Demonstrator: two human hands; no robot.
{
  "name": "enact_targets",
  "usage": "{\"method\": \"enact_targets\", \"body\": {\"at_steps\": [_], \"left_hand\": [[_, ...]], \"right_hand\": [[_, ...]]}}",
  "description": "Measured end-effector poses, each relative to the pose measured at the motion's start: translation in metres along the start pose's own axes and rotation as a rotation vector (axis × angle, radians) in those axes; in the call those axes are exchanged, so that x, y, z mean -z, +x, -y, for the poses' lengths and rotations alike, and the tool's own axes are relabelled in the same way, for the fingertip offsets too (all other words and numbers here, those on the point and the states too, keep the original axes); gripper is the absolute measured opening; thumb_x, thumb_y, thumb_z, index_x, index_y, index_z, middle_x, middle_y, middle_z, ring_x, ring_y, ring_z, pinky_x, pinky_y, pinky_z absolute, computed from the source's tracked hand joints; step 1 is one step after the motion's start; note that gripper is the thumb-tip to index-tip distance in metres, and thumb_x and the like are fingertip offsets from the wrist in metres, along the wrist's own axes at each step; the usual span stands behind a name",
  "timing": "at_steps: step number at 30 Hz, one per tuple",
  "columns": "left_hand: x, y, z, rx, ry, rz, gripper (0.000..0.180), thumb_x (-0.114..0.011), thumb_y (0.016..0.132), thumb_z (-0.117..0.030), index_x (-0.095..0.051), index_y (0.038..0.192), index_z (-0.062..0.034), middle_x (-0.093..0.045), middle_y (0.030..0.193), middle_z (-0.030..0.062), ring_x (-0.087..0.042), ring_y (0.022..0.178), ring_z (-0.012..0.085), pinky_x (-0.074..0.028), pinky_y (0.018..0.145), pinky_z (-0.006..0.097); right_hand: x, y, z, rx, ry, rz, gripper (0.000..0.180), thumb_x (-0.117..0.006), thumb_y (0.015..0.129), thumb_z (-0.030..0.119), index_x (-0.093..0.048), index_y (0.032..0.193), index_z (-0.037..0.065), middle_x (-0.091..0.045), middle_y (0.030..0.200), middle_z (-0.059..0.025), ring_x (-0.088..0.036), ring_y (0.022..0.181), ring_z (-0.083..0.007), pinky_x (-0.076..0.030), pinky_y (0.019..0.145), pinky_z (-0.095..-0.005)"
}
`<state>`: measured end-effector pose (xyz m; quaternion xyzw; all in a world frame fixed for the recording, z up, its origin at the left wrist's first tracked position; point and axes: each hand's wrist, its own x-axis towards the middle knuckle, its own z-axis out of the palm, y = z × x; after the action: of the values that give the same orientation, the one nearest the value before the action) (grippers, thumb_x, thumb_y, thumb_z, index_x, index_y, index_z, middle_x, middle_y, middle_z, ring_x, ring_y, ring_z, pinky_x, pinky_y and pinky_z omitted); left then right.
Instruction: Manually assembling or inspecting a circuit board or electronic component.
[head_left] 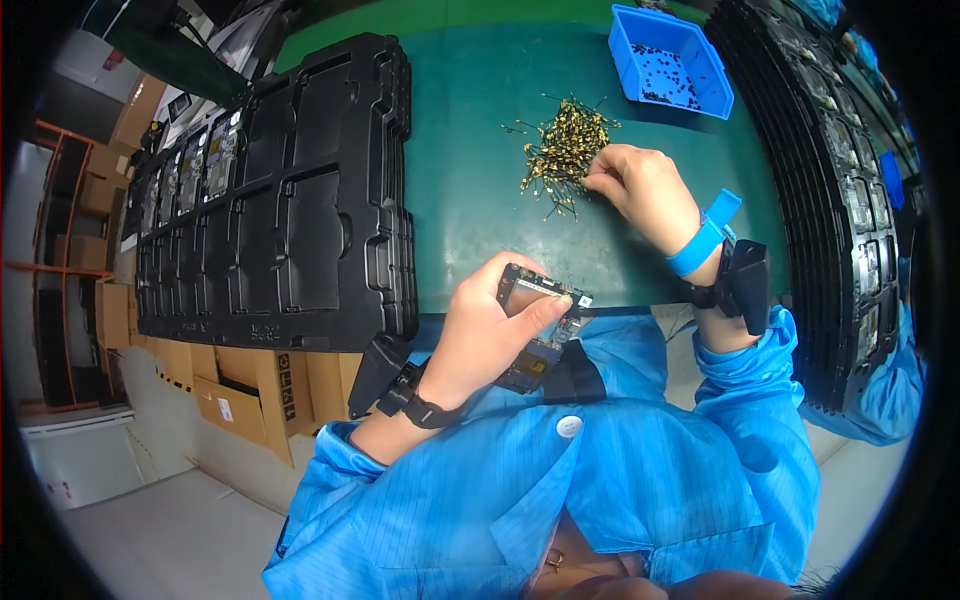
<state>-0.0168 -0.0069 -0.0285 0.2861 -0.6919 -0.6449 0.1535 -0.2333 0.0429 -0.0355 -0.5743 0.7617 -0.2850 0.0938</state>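
My left hand [496, 335] grips an open phone assembly [536, 365], tilted, with its circuit board and metal parts showing. The thumb lies across its upper face, near the table's front edge. My right hand [645, 192] is at the right side of a loose pile of small black-and-gold cable pieces [562, 150]. Its thumb and index finger are pinched together there. Whatever is between those fingertips is too small to make out. A blue band [706, 240] circles the right wrist.
The green mat [460, 200] covers the table. A black compartment tray stack [300, 220] stands at left, some pockets holding phone assemblies [222, 155]. Another tall tray stack [830, 200] is at right. A blue bin [668, 70] with tiny dark parts sits at the back. Cardboard boxes [245, 390] lie below left.
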Motion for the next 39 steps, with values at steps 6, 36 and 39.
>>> {"method": "enact_targets", "body": {"at_steps": [6, 36, 39], "left_hand": [[-0.003, 0.002, 0.01, -0.002, -0.088, -0.064, 0.037, -0.066, 0.08, -0.021, -0.049, 0.106, -0.0015, -0.059, 0.089, 0.0051, -0.054, 0.078, 0.0061, -0.044, 0.067, 0.021], [-0.006, -0.005, 0.003, -0.21, 0.185, 0.095, 0.014, -0.058, 0.082, -0.01, -0.065, 0.091, -0.0021, -0.06, 0.074, 0.0108, -0.055, 0.065, 0.0193, -0.043, 0.058, 0.028], [-0.004, -0.006, 0.002, -0.225, 0.118, 0.09, 0.014, -0.057, 0.083, -0.009, -0.065, 0.091, -0.0021, -0.061, 0.075, 0.0097, -0.055, 0.066, 0.0159, -0.042, 0.057, 0.026]], "right_hand": [[0.009, -0.005, 0.006, 0.05, 0.036, 0.024, 0.011, -0.06, 0.075, 0.013, -0.061, 0.078, 0.003, -0.061, 0.074, -0.0162, -0.059, 0.07, -0.0335, -0.047, 0.063, -0.0388], [0.034, -0.045, 0.05, 0.503, 0.029, 0.311, 0.011, -0.06, 0.067, 0.006, -0.056, 0.076, 0.002, -0.053, 0.071, -0.0116, -0.056, 0.065, -0.0316, -0.046, 0.057, -0.0383], [0.027, -0.046, 0.044, 0.479, 0.316, 0.227, 0.015, -0.062, 0.069, 0.001, -0.058, 0.083, 0.001, -0.056, 0.074, -0.0104, -0.059, 0.067, -0.0253, -0.047, 0.057, -0.0322]]}}
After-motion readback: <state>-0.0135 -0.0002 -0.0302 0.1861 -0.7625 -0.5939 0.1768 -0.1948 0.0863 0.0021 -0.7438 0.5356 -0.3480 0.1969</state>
